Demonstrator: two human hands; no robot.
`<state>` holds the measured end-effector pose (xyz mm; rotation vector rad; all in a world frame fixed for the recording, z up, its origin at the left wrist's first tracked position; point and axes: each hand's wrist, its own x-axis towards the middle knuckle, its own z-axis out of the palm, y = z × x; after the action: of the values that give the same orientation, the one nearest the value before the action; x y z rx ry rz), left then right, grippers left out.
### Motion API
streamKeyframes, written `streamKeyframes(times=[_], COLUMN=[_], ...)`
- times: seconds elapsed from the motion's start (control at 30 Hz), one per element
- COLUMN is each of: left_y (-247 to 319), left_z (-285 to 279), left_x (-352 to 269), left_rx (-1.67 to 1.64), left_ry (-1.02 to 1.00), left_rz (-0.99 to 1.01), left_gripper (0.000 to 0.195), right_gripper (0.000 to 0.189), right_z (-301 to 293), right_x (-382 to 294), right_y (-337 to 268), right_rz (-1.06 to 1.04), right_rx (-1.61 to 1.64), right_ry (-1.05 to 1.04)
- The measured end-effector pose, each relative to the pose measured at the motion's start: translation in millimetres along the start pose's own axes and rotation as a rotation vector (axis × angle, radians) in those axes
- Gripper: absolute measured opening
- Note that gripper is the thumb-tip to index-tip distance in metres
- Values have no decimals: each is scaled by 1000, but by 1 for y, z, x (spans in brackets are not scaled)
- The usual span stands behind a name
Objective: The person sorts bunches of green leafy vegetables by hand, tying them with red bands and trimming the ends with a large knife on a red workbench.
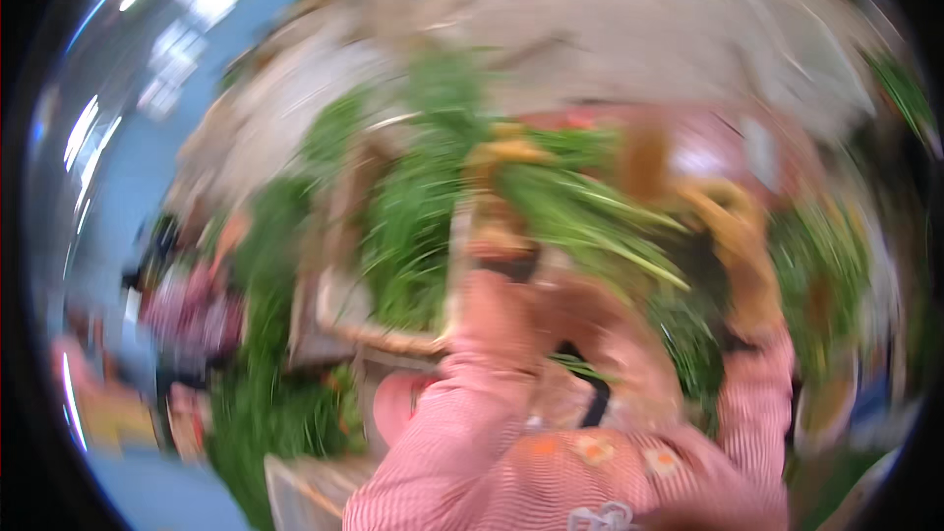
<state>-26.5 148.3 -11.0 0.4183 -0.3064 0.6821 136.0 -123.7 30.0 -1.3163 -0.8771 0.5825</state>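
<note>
The view is strongly blurred. My left hand (509,151), in a yellow-orange glove, holds a bunch of long green leafy stalks (582,210). The paler stalk ends point right and downward across my lap. To the right, my right hand (726,214), in a matching glove, is bent beside the stalk tips, near a brown upright object (643,158). Blur hides whether its fingers grip anything. Left of my left forearm stands a rectangular crate (424,343) filled with long green leaves (413,258).
A reddish-pink surface (708,144) lies ahead of my right hand. More green leaves (818,265) are heaped at the right, and others (273,413) at the left. Another crate (310,490) is at lower left. People (195,310) are at the far left.
</note>
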Motion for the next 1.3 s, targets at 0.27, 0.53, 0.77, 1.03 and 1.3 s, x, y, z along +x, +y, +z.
streamKeyframes(times=[0.27,0.53,0.77,1.03,1.3], left_y=[-34,21,19,71,9], left_z=[12,14,30,11,0], left_x=[-33,-70,-68,-80,-64], left_rx=[-405,-278,420,-18,-254], left_ry=[125,60,125,348,91], left_rz=[176,429,849,423,125], left_gripper=[23,29,31,23,26], right_gripper=[20,27,37,49,23], right_z=[21,89,36,-162,-89], right_x=[16,52,54,10,45], right_y=[36,9,10,-6,-66], right_rz=[-37,-148,-218,-564,-253], right_rx=[-261,-342,-404,-788,-370], right_ry=[143,-47,111,389,560])
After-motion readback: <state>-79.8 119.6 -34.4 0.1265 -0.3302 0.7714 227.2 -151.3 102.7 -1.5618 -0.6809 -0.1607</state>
